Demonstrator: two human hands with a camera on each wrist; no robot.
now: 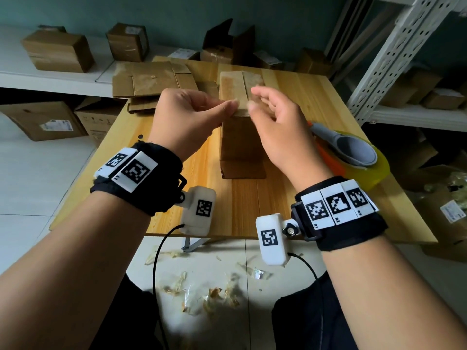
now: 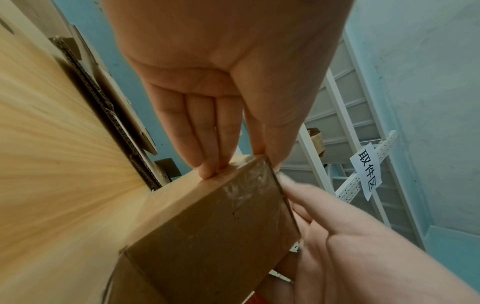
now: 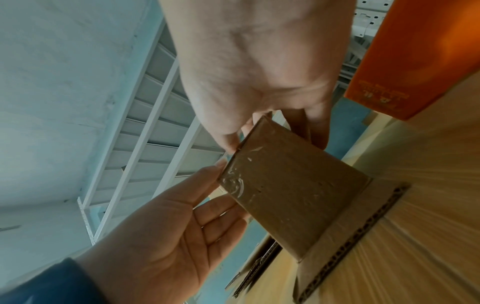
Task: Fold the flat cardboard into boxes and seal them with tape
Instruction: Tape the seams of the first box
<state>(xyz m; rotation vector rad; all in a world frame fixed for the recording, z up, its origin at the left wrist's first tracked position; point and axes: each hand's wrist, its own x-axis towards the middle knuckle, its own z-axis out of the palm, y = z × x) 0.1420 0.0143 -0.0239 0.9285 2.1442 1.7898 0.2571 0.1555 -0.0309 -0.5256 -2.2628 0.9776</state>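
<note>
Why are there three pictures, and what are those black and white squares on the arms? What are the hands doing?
A person wears three cameras: one on the head, one on each wrist. The checkered squares are markers on the wristbands.

The head picture looks down at a wooden table. The left hand and right hand pinch the top edge of a standing cardboard box. The wrist pictures show that box close up. Flat cardboard lies behind, and a tape dispenser waits on the right.

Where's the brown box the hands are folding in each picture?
Head: the box stands mid-table, between both hands.
Left wrist: the box fills the lower middle, below the left hand.
Right wrist: the box sits centre-right, below the right hand.
Shared landmark: the shiny tape residue at its top edge.
</note>
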